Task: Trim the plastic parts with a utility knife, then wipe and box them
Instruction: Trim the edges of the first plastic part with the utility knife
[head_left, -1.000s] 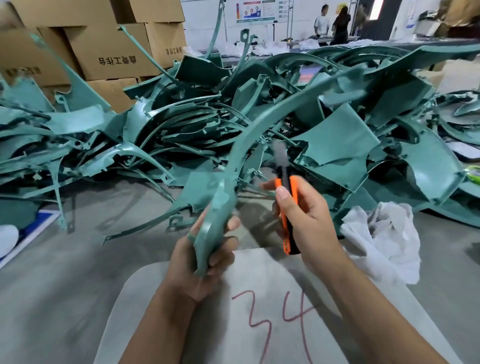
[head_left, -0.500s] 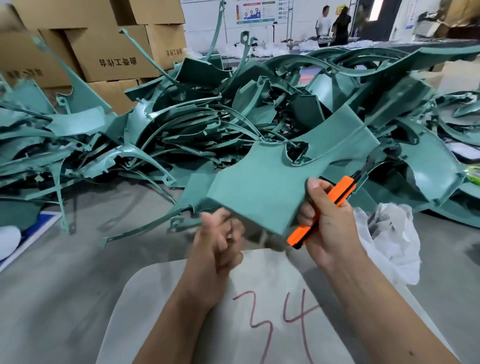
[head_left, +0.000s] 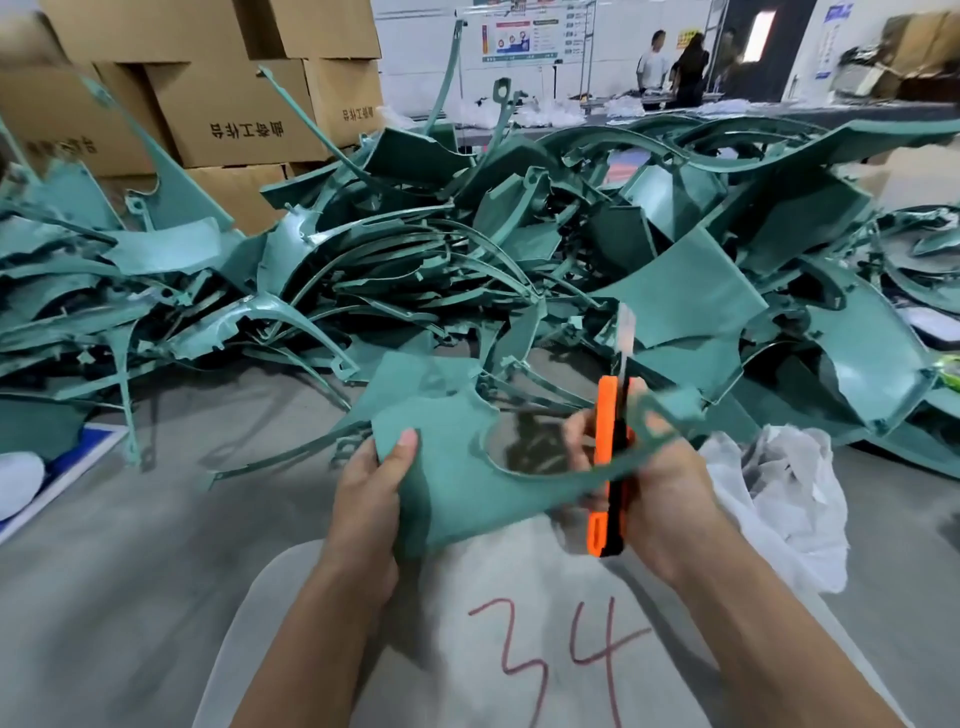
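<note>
head view: the left hand (head_left: 371, 499) pinches the near corner of a green plastic part (head_left: 457, 467), thumb on top, holding it in the air just above a grey counter (head_left: 363, 649) marked 34. the right hand (head_left: 649, 483) is curled round an orange utility knife (head_left: 605, 467), blade up, standing against the part's thin curved strip. behind lies a big pile of green parts (head_left: 467, 260); a white cloth (head_left: 779, 493) sits just right of the hands, cardboard boxes (head_left: 234, 104) at the back left. risk, as i judge it: the strip looks thin and springy, so it could flex and let the blade skip toward the left fingers, or gouge the part.
</note>
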